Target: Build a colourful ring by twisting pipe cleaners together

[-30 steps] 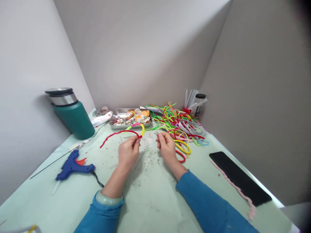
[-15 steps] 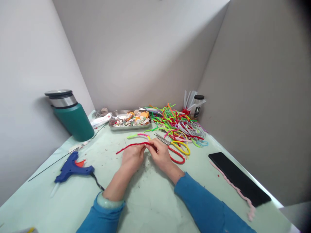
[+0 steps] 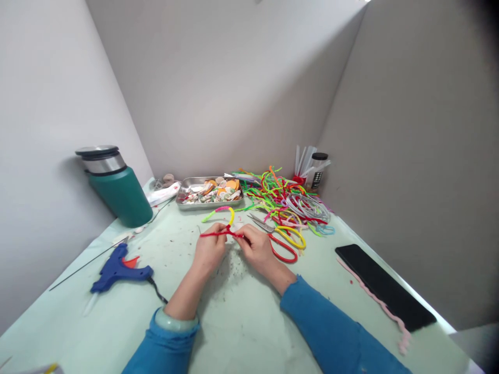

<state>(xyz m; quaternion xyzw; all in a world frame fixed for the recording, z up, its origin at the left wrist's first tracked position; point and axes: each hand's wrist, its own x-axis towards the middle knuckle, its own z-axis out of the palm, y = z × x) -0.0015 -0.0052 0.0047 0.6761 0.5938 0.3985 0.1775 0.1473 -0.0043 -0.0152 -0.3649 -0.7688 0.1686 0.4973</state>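
Note:
Between my hands is a red pipe cleaner [image 3: 212, 234], running across the fingers. My left hand [image 3: 209, 250] is closed on it, and a curved piece in green, pink and yellow [image 3: 225, 209] rises from behind those fingertips, meeting the red one there. My right hand [image 3: 257, 250] pinches the red pipe cleaner near its right end; the very tip is hidden by the fingers. Just right of that hand, scissors [image 3: 287, 236] with one yellow and one red handle lie on the table, blades pointing left.
Behind the hands are a metal tray [image 3: 210, 207] of round pieces and a tangled heap of pipe cleaners [image 3: 273, 189]. A blue glue gun [image 3: 120, 270] and a green bottle [image 3: 120, 192] stand left. A black slab [image 3: 384, 285] with a pink strand [image 3: 374, 296] lies right.
The red pipe cleaner's free left part has swung down and lies flatter across my left hand. The multicoloured piece has lifted into an arch, and my left hand has turned slightly.

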